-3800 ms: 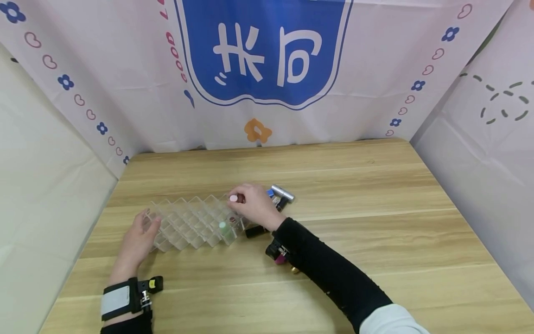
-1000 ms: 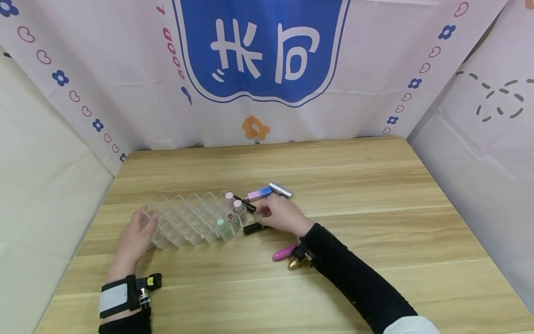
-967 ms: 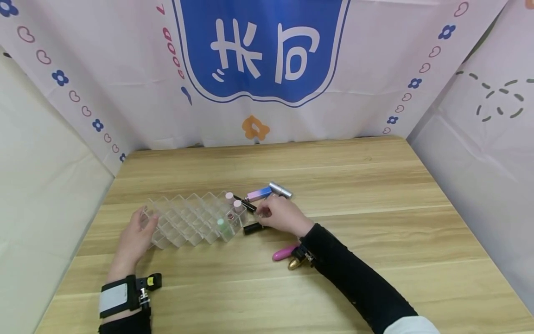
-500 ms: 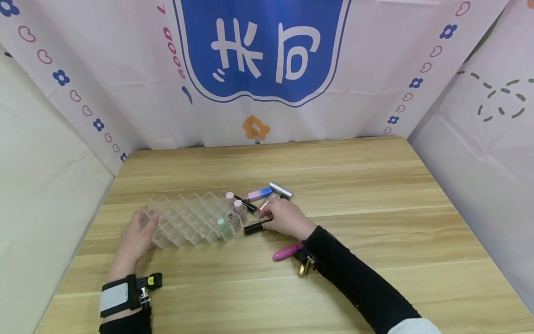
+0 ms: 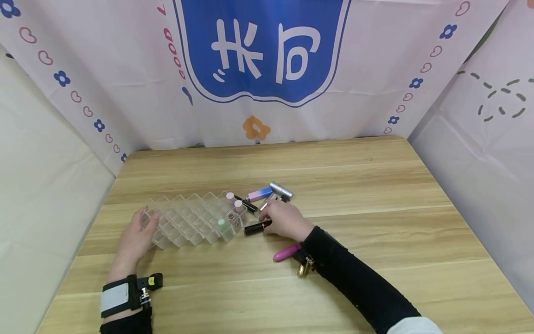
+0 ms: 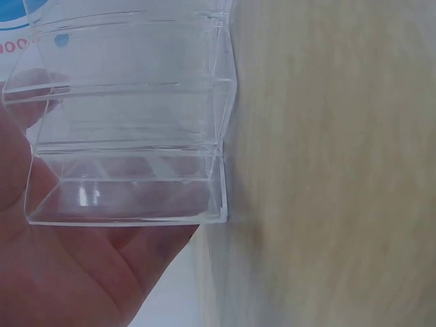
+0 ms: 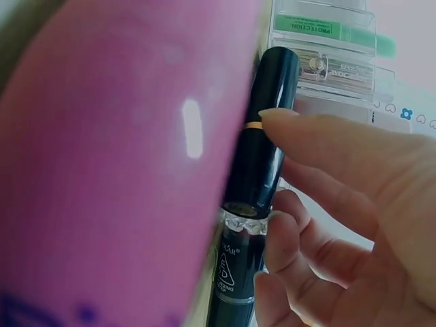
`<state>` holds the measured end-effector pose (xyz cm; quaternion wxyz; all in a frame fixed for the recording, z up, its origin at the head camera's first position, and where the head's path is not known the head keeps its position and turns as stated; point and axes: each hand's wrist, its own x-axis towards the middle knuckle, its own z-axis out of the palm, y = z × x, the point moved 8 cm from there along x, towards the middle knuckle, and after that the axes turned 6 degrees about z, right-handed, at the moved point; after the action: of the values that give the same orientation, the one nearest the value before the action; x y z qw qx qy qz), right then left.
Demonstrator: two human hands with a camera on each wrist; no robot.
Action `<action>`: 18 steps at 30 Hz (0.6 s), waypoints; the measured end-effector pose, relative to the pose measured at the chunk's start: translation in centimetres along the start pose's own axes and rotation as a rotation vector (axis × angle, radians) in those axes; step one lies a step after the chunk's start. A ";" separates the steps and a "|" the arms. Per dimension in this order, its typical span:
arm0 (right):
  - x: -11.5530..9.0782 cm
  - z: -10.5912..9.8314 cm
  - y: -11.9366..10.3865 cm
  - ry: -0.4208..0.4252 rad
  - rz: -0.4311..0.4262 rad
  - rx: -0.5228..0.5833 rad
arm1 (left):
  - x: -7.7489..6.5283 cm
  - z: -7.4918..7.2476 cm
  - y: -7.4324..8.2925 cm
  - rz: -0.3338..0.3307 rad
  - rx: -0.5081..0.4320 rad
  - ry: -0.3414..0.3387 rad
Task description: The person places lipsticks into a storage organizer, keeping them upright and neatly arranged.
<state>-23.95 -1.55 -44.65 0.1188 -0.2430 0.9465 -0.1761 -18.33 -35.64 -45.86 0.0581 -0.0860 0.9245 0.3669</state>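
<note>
The right grip (image 5: 288,220), its fingers partly hidden in the head view, pinches a glossy black tube (image 5: 254,229) at its gold-banded middle. The tube lies nearly crosswise, one end pointing away from that grip toward a clear, zigzag-walled organizer (image 5: 196,220), whose opposite end the left grip (image 5: 135,236) holds. Nearer than the right grip, a wrist camera (image 5: 301,255) hides part of a gold tube (image 5: 301,270).

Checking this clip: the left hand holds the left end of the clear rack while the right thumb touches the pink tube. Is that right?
Not quite. The right hand has its thumb on the black tube, not the pink tube, as the right wrist view shows. The left hand does hold the clear rack's left end.
</note>
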 end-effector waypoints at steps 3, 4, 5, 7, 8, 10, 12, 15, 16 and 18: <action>0.0 0.0 -0.1 0.012 0.001 -0.026 | 0.0 0.0 0.0 -0.001 -0.003 -0.003; 0.0 0.0 -0.1 0.018 0.001 -0.038 | 0.0 0.0 0.0 0.000 -0.002 -0.001; 0.0 0.0 -0.1 0.023 0.001 -0.051 | 0.0 0.1 0.0 0.003 -0.001 0.002; 0.1 0.0 -0.2 0.031 0.000 -0.077 | 0.0 0.1 0.0 0.004 -0.005 -0.001; 0.1 0.1 -0.2 0.035 -0.001 -0.089 | 0.0 0.1 0.0 0.003 -0.006 -0.003; 0.2 0.1 -0.2 0.040 0.004 -0.109 | 0.0 0.1 -0.1 0.005 -0.007 -0.001; 0.3 0.2 -0.2 0.048 0.008 -0.116 | 0.0 0.1 -0.1 0.006 -0.008 0.001; 0.3 0.1 -0.3 0.056 0.017 -0.112 | 0.1 0.1 -0.2 0.008 -0.008 0.001; 0.4 0.2 -0.2 0.059 0.018 -0.109 | 0.1 0.0 -0.2 0.007 -0.009 0.000; 0.4 0.2 -0.2 0.060 0.023 -0.104 | 0.1 0.0 -0.2 0.008 -0.009 -0.003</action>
<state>-24.14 -1.95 -44.79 0.0799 -0.2324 0.9602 -0.1324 -18.41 -35.77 -46.03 0.0573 -0.0821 0.9230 0.3716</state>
